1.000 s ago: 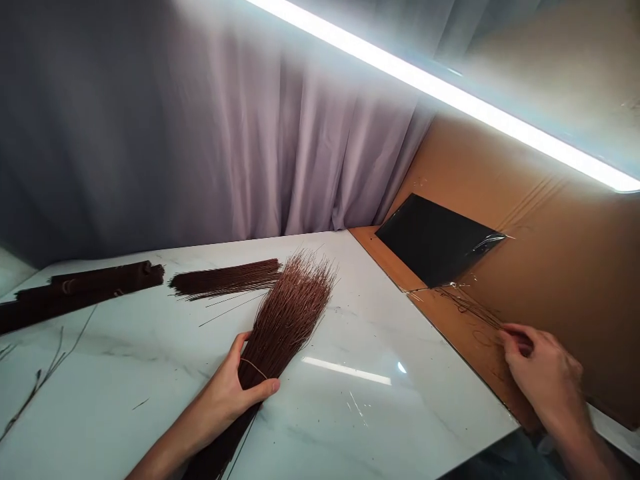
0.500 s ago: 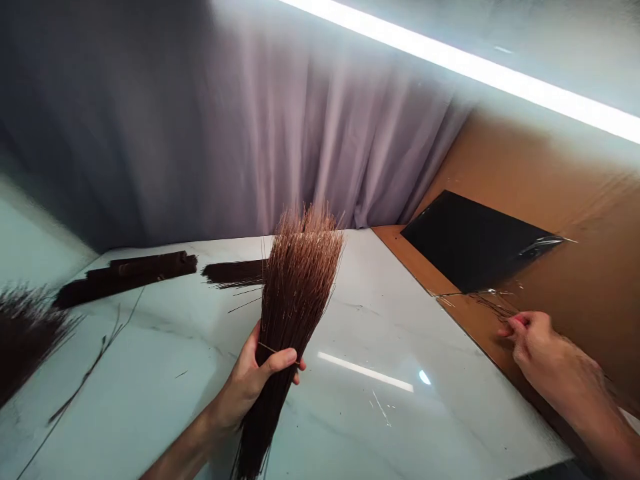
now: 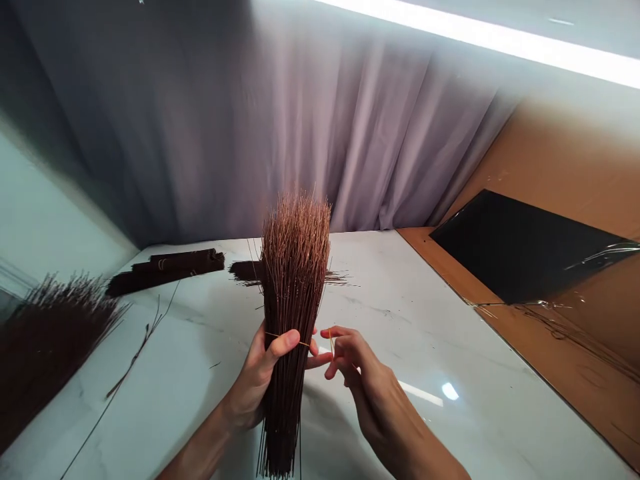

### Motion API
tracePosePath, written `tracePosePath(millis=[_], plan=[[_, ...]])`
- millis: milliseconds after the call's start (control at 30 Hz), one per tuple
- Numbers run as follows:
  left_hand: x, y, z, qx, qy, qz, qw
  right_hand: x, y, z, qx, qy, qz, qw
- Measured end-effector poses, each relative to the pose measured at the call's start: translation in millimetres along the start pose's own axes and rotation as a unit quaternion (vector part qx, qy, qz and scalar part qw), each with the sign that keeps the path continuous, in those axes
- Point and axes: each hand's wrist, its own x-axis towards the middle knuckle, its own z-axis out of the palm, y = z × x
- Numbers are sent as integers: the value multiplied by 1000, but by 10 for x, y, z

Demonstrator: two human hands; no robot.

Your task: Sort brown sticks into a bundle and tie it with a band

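"Where's the stick bundle (image 3: 295, 287)?"
"Near upright in the left hand (image 3: 254, 378), gripped below its middle. The right hand (image 3: 361, 367) is just beside it, a thin yellow band (image 3: 331, 339) hooked on its fingers."
"Room?"
"Bare marbled tabletop (image 3: 410, 293) rightward, to the cardboard (image 3: 570, 373) edge."
"Changed?"
"Half a second ago, that right hand was over the cardboard."
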Motion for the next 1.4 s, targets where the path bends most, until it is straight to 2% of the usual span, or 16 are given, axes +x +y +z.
tracePosePath(millis=[233, 433, 600, 667, 800, 933, 1067, 1200, 1333, 1400], plan=[[6, -22, -49, 40, 39, -13, 998, 22, -20, 21, 68, -29, -26, 997], [23, -23, -24, 0, 43, -45, 998, -35, 39, 139, 96, -64, -20, 993], [25, -1, -27, 23, 41, -22, 999, -91, 135, 164, 117, -12, 26, 993], [24, 1, -40, 28, 46, -17, 998, -97, 123, 153, 142, -11, 39, 989], [10, -6, -27, 6, 51, -54, 997, -87, 34, 173, 160, -19, 13, 987], [-2, -13, 16, -5, 67, -62, 996, -121, 26, 282, 141, -11, 15, 990], [24, 1, 11, -47, 36, -78, 995, -213, 112, 467, 116, -20, 21, 993], [69, 52, -31, -45, 33, -24, 998, -334, 130, 572, 116, 23, 87, 989], [99, 129, -72, -37, 42, 30, 998, -474, 43, 576, 174, 20, 149, 973], [108, 166, -88, -30, 44, 50, 997, -546, -7, 587, 167, 31, 157, 973]])
